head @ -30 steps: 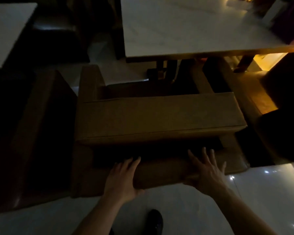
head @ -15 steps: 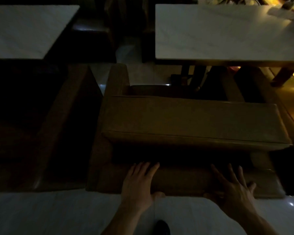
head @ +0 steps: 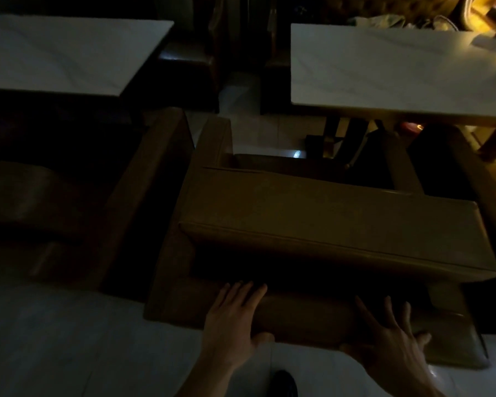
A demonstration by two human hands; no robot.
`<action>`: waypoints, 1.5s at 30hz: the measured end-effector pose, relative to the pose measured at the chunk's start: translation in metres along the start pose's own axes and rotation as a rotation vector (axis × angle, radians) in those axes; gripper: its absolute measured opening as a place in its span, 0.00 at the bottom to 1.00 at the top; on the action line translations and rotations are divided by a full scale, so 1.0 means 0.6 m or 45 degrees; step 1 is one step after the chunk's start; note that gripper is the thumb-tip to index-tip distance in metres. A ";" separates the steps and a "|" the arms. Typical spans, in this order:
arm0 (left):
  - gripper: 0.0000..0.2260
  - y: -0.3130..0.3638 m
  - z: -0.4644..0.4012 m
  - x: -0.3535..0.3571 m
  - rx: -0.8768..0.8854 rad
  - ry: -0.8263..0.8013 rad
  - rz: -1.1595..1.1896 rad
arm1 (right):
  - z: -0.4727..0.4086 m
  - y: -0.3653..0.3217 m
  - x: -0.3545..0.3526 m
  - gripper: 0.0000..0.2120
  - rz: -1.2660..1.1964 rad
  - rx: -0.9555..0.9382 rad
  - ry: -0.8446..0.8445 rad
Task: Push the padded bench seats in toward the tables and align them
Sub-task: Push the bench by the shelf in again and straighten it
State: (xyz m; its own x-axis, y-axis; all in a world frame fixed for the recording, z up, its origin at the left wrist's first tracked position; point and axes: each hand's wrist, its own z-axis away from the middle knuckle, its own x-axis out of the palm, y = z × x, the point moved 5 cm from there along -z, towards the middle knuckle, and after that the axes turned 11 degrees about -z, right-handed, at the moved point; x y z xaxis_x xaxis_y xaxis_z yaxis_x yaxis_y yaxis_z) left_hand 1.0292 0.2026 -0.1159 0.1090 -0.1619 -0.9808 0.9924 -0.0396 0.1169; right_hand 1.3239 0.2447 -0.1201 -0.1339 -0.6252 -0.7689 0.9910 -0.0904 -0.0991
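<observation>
Both hands, left point(head: 234, 319) and right point(head: 395, 339), press flat, fingers spread (gripping nothing), on the bench point(head: 312, 224), short of the table point(head: 398, 70) at one o'clock.

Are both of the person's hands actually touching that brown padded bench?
Touching. The head view shows the left hand lying flat on the padded bench back's top edge, and the right hand spread over the same edge.

No readable text, no labels, brands or numbers anywhere (scene very dim)
</observation>
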 end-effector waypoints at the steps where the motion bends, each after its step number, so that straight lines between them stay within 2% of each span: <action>1: 0.41 -0.007 0.014 0.002 0.000 -0.005 -0.001 | 0.009 -0.007 0.007 0.52 -0.001 0.007 -0.012; 9: 0.42 -0.060 0.082 0.017 0.039 -0.065 0.011 | 0.063 -0.062 0.049 0.54 0.019 0.016 -0.064; 17: 0.42 -0.084 0.049 0.029 0.069 -0.113 0.085 | 0.042 -0.081 0.041 0.54 -0.022 0.077 -0.027; 25: 0.42 -0.099 -0.040 0.013 0.056 -0.063 0.077 | -0.024 -0.098 -0.004 0.54 0.021 0.016 0.088; 31: 0.42 -0.112 -0.093 0.007 0.045 -0.071 0.011 | -0.062 -0.107 -0.024 0.49 0.010 -0.060 0.111; 36: 0.42 -0.108 -0.089 0.005 -0.003 0.011 -0.017 | -0.063 -0.104 -0.026 0.50 -0.001 -0.112 0.183; 45: 0.42 -0.103 -0.075 0.009 -0.019 0.015 0.014 | -0.057 -0.095 -0.012 0.49 0.009 -0.115 0.202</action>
State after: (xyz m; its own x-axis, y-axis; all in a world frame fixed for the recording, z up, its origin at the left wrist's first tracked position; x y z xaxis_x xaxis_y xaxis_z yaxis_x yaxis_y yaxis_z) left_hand 0.9709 0.2486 -0.1355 0.1208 -0.1509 -0.9811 0.9918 -0.0227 0.1256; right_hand 1.2689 0.2809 -0.1308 -0.1313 -0.4947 -0.8591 0.9895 -0.0120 -0.1443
